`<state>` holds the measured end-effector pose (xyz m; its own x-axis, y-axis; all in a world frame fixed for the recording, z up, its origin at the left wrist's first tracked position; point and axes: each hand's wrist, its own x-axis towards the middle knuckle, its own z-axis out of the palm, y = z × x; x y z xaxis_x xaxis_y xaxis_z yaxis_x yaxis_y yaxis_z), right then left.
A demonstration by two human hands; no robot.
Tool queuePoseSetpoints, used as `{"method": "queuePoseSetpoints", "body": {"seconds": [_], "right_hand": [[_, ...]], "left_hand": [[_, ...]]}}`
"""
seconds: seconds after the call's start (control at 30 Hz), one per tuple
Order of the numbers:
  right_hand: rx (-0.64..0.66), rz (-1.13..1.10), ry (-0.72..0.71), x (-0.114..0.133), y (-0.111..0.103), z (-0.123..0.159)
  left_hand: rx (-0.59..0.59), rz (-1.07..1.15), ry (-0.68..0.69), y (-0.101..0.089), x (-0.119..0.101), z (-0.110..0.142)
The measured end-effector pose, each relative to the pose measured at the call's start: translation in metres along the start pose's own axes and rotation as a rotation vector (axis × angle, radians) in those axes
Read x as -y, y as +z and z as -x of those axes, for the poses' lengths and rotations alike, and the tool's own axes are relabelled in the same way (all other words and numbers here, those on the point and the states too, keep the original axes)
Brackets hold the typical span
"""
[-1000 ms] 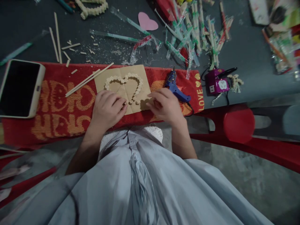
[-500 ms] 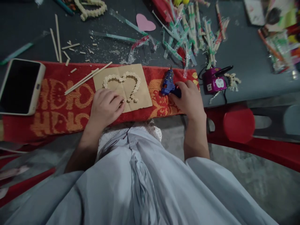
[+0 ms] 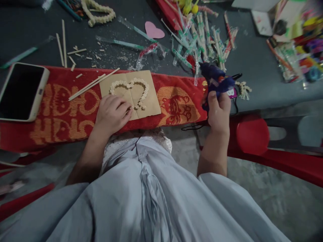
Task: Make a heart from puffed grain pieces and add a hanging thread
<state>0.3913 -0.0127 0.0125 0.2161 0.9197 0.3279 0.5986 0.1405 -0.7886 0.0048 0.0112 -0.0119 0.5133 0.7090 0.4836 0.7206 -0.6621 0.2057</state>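
My right hand (image 3: 218, 109) grips a blue glue gun (image 3: 214, 78) by its handle, lifted off the towel at the right. The glue gun is blurred. My left hand (image 3: 112, 112) rests over the lower left part of a heart outline (image 3: 143, 88) built of short pale stick pieces. Its fingers are curled together at the heart's lower end, and what they pinch, if anything, is hidden. Under the heart lies a creased sheet of brown paper (image 3: 155, 101), spread on a red and orange towel (image 3: 176, 119).
A phone (image 3: 21, 92) lies at the left, with loose thin sticks (image 3: 93, 84) nearby. Beyond the towel are a pink paper heart (image 3: 153, 31), wrapped sticks (image 3: 202, 33) and another stick heart (image 3: 98, 15). A purple device (image 3: 232, 93) is partly behind the glue gun. A red chair (image 3: 252, 134) stands at right.
My right hand has closed on the glue gun and raised it from the towel, moving right. The left hand stays at the heart. The view has shifted slightly.
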Motion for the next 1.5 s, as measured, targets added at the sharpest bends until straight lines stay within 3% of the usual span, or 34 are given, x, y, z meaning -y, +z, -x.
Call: {"method": "queuePoseSetpoints", "body": {"seconds": [0.1,0.2,0.4,0.67,0.97,1.13,1.5], "right_hand": [[-0.152,-0.278,0.140,0.017,0.000,0.010],[-0.122,-0.376,0.269,0.036,0.004,0.032],[0.183,-0.422,0.521,0.065,0.034,0.084],[0.485,-0.417,0.521,0.083,0.076,0.108],[0.509,-0.331,0.486,0.083,0.092,0.105],[0.520,-0.333,0.493,0.081,0.092,0.105],[0.516,-0.312,0.490,0.084,0.092,0.103]], "left_hand": [[0.018,0.015,-0.012,0.000,0.000,0.001],[0.041,0.038,-0.029,0.001,0.001,0.001],[0.026,0.014,-0.037,0.005,0.002,0.002],[0.090,0.072,-0.095,-0.001,-0.003,0.002],[0.074,0.015,-0.046,-0.007,-0.006,-0.001],[0.131,0.021,-0.064,-0.012,-0.009,-0.001],[0.128,0.020,-0.067,-0.012,-0.009,-0.001]]}}
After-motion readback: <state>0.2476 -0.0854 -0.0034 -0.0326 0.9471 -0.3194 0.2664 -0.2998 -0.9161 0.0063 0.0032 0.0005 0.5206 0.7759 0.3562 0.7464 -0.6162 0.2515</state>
